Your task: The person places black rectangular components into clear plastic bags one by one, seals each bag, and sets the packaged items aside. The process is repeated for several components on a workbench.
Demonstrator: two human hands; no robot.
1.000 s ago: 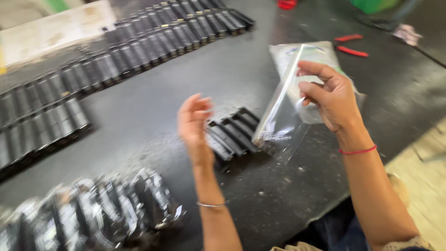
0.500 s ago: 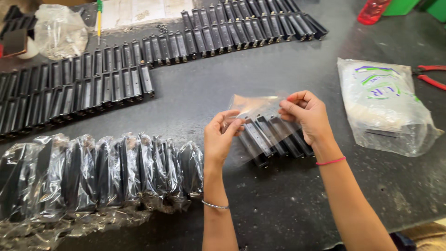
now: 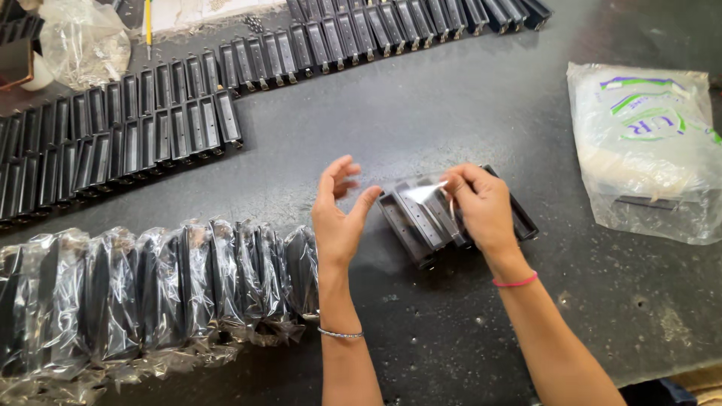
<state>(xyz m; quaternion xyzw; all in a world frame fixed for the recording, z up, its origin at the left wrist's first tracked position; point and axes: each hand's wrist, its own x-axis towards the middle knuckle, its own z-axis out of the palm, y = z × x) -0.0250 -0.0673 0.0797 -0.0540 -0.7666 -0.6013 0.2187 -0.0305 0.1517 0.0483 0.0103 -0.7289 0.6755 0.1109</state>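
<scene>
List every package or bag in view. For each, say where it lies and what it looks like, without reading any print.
Small clear bag: centre, pinched by right hand.
Printed bag pack: right, whitish, green and purple markings.
Wrapped black parts: row, lower left, clear film.
Crumpled clear bag: top left.

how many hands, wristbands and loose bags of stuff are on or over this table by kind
hands: 2, left hand and right hand
wristbands: 2, silver bangle and red band
stack of clear bags: 1
crumpled clear bag: 1
total: 6
</scene>
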